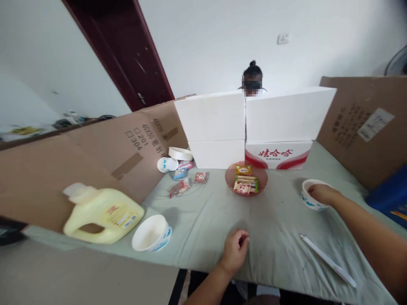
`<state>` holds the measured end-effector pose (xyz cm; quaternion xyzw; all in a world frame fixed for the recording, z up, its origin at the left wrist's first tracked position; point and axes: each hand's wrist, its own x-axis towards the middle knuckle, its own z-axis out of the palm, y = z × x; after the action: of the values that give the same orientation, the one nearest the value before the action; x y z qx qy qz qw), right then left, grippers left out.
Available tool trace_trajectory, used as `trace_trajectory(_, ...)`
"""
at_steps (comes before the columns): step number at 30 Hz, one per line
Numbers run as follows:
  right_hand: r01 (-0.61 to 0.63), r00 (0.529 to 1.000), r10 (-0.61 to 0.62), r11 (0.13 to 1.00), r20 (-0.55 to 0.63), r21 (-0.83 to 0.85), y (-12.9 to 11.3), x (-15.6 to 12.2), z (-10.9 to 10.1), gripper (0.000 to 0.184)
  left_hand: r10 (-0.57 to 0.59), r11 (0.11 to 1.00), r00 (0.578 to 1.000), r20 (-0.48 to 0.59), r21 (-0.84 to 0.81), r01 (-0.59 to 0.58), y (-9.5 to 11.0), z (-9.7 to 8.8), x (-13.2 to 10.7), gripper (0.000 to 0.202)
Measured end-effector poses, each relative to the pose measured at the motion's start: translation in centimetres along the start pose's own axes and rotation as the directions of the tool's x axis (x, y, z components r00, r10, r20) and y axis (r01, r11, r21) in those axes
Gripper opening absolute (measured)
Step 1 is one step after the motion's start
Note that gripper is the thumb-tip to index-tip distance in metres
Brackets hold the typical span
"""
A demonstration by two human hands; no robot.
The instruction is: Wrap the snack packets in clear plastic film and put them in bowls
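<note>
My left hand [235, 250] rests near the front edge of the cloth-covered table, fingers loosely curled closed, and nothing shows in it. On the right, my right hand [324, 195] reaches over the rim into a white paper bowl [313, 204] with blue print. Its fingertips are hidden inside, so I cannot see what they hold. Between and beyond my hands, a pinkish see-through bowl [229, 182] contains several wrapped snacks [244, 184]. A thin white stick-like tool [329, 260] lies on the cloth nearer to me than the paper bowl.
At left stand a pale yellow jug [104, 216] and another paper bowl [152, 233]. Small packets [180, 187] and a tipped white cup [167, 164] lie further back. White boxes [216, 127] and cardboard panels [365, 127] border the table; a person [252, 78] is behind.
</note>
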<state>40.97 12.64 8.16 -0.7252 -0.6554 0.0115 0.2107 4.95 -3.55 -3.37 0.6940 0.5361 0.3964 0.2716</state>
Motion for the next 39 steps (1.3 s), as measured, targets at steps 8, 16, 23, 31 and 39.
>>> trace_trajectory(8, 0.21, 0.922, -0.294, 0.926, 0.251, 0.315, -5.6, -11.6, 4.0, 0.033, -0.191, 0.821, 0.947, -0.257, 0.487, 0.298, -2.6, -9.4, 10.9, 0.027)
trace_trajectory(16, 0.236, 0.925, -0.314, 0.916, 0.215, 0.324, -9.4, -22.7, 11.0, 0.035, -0.392, 0.667, 0.879, -0.27, 0.574, 0.474, -8.5, -17.4, 21.7, 0.075)
trace_trajectory(23, 0.313, 0.918, -0.374, 0.889, 0.135, 0.335, -9.6, -22.5, 10.6, 0.032, -0.324, 0.757, 0.925, -0.2, 0.531, 0.38, -8.2, -12.9, 20.4, 0.053)
trace_trajectory(31, 0.299, 0.922, -0.371, 0.866, 0.114, 0.4, -10.3, -22.4, 9.9, 0.025, -0.221, 0.948, 0.974, -0.043, 0.226, 0.225, -4.6, -9.5, 11.2, 0.037)
trace_trajectory(39, 0.451, 0.878, -0.477, 0.791, -0.043, 0.414, -14.2, -21.8, 7.6, 0.025, -0.264, 0.905, 0.95, 0.168, -0.296, 0.304, -0.5, -3.7, 3.1, 0.031)
